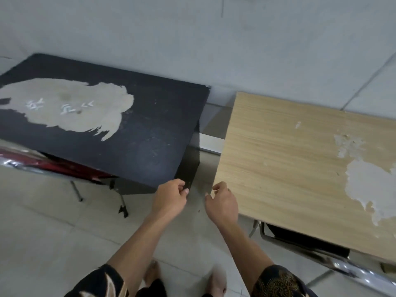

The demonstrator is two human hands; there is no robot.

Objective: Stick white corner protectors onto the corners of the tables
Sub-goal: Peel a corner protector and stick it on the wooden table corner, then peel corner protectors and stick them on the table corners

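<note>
Left hand (171,198) fingers pinch near corner of black tabletop (128,136). Right hand (222,202) fingers curled beside wood tabletop (278,157) corner, contents unclear. White protector not visible (perhaps under left fingers). Seat squarely over corner, press both faces firmly.

The black worktop (139,136) runs off the left edge, the wood worktop (289,168) off the right. Curled fingers hide whether the left hand (171,198) or the right hand (222,203) holds anything. The feet (216,281) below are blurred.
</note>
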